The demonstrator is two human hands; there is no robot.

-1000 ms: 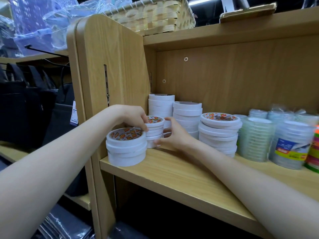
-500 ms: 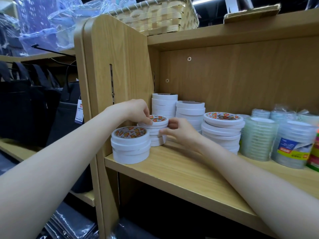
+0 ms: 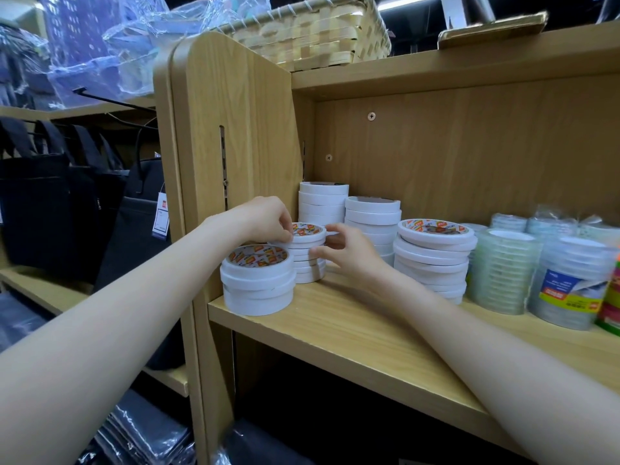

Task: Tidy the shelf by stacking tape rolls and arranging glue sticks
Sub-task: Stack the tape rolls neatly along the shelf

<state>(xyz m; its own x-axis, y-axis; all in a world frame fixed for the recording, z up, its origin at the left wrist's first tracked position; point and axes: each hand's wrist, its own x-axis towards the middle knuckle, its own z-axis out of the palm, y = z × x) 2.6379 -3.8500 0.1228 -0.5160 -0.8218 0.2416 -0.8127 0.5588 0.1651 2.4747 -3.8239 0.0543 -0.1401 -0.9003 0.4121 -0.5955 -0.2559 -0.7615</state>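
Higher now, both hands, left (image 3: 265, 216) and right (image 3: 345, 250), grip the narrow tape stack (image 3: 308, 256); label print illegible.

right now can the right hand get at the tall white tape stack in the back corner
Probably not directly: the right hand is on the small stack, which stands in front of the tall back stack; reaching over it looks possible.

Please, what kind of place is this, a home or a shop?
Probably a shop, likely one selling stationery. Many identical white tape rolls stand stacked on a wooden shelf, packs of clear tape sit beside them, and a black bag at the left carries a hanging price tag.
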